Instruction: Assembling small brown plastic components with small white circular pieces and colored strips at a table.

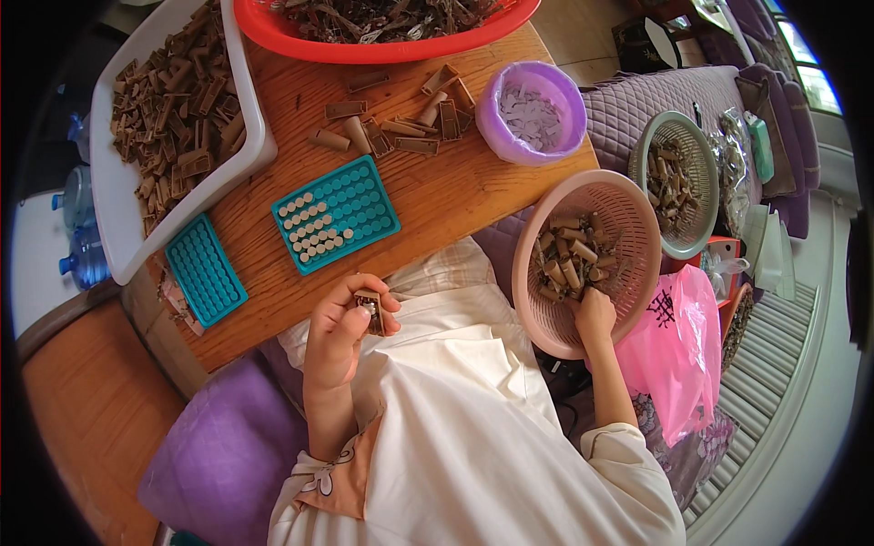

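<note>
The left hand [339, 332] pinches a small brown rectangular piece [369, 308] just off the wooden counter [455, 196] edge, near the teal plastic tray with round holes [335, 213]; the right hand [594, 316] dips, fingers closed among brown pieces, into the pink plastic basket [628, 205]; the hands are well apart.

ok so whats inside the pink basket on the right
The pink basket holds a pile of small brown tube-like pieces. The right hand reaches into it, hiding the pieces beneath; whether it grips one cannot be seen.
</note>
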### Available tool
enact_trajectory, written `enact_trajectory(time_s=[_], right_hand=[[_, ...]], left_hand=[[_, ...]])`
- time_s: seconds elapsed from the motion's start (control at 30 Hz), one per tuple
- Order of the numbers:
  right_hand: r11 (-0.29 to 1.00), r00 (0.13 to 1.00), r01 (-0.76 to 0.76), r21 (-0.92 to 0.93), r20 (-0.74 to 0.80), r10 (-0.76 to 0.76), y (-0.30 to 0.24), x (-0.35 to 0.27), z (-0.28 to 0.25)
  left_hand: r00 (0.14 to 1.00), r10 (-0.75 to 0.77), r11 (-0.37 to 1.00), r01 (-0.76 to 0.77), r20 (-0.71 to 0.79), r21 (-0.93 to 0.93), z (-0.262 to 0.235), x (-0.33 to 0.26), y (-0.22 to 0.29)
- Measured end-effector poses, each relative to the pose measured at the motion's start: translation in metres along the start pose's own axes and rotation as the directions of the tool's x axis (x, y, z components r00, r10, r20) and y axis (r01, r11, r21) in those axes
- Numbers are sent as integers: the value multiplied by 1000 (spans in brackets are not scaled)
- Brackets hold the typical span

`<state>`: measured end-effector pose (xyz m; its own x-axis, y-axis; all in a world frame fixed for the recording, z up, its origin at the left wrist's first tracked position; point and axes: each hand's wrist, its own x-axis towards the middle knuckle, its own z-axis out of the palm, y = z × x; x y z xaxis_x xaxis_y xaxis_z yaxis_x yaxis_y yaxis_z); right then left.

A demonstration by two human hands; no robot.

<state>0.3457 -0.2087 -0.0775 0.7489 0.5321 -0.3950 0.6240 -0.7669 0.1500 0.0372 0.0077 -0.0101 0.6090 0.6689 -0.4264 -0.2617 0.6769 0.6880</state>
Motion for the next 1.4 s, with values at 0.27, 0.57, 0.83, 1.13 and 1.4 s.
enact_trajectory(time_s=[0.27, 0.57, 0.83, 1.13, 1.4], right_hand=[[996, 996, 87, -7, 33, -87, 21, 9, 4], [511, 873, 430, 744, -198, -446, -101, -50, -136], [101, 425, 874, 476, -646, -634, -204, -77, -146], [84, 281, 952, 295, -733, -619, -214, -72, -135], [225, 415, 811, 541, -259, -872, -211, -55, -148]], left_hand=[[997, 17, 1000, -15, 75, -19, -10, -1, 2], [996, -19, 998, 24, 86, -56, 16, -7, 8], [996, -30, 999, 31, 82, -9, 33, -21, 22], [999, -34, 990, 31, 26, 136, 27, -22, 25], [999, 45, 873, -27, -24, 488, 24, -17, 5]])
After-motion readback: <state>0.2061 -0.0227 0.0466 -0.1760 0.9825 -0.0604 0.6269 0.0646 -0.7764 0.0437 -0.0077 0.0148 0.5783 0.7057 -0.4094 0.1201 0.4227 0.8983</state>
